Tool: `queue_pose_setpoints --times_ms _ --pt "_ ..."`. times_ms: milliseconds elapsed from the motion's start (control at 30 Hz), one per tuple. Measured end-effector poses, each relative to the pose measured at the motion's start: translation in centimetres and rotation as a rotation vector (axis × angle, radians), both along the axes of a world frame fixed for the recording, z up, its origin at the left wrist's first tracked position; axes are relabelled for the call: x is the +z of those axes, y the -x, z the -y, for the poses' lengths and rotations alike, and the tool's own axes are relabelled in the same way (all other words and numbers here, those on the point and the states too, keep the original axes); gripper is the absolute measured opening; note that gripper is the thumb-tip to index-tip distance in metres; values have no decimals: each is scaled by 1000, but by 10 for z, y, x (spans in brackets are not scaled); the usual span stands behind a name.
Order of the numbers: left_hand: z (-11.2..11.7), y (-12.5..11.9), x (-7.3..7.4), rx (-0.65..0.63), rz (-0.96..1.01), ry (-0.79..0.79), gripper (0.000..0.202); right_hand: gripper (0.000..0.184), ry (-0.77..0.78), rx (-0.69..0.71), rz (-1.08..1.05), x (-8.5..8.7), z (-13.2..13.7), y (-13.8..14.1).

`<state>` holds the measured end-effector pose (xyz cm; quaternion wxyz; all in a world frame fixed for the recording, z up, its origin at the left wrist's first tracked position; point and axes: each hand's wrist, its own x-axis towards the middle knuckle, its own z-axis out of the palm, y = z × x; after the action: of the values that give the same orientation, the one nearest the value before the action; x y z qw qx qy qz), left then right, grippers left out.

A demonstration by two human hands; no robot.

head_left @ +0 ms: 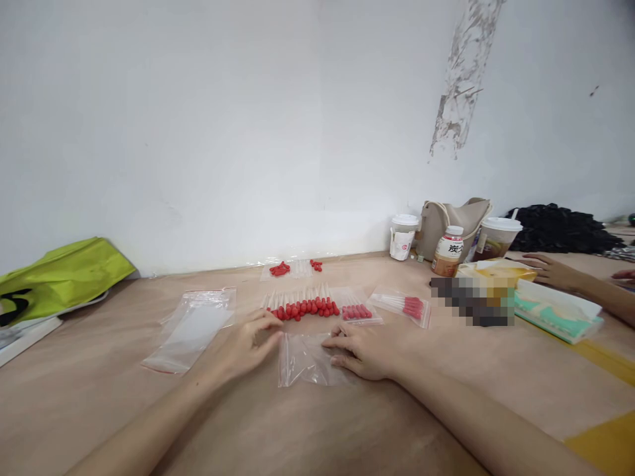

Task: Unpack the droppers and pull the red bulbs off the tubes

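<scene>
Clear bag (307,360) between the hands (364,350) (loosely curled, forearms (163,413) angled inward)

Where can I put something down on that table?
There's bare table between the forearms, below the near clear bag. Another patch lies between the right forearm and the green tissue pack. It's crowded around the red-tipped sticks and at back right with cups and a bottle.

Looking from head height, forward and down across the worktop (238,423) to its far edge and the wall (223,132); fairly near to left hand (251,340) and right hand (367,350).
</scene>
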<state>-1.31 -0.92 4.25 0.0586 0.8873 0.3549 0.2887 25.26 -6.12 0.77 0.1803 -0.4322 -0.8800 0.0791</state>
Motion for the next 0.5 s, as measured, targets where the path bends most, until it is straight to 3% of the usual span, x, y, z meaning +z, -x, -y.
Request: queue_pose_setpoints --times_ms 133,267,500 --pt "26 -8 -15 -64 -84 163 30 31 -35 55 6 4 -1 4" --pt "31 -4 -27 -138 -257 278 46 32 -57 100 -71 6 5 10" --pt "26 6 -20 -185 -335 431 51 49 115 338 115 11 18 10"
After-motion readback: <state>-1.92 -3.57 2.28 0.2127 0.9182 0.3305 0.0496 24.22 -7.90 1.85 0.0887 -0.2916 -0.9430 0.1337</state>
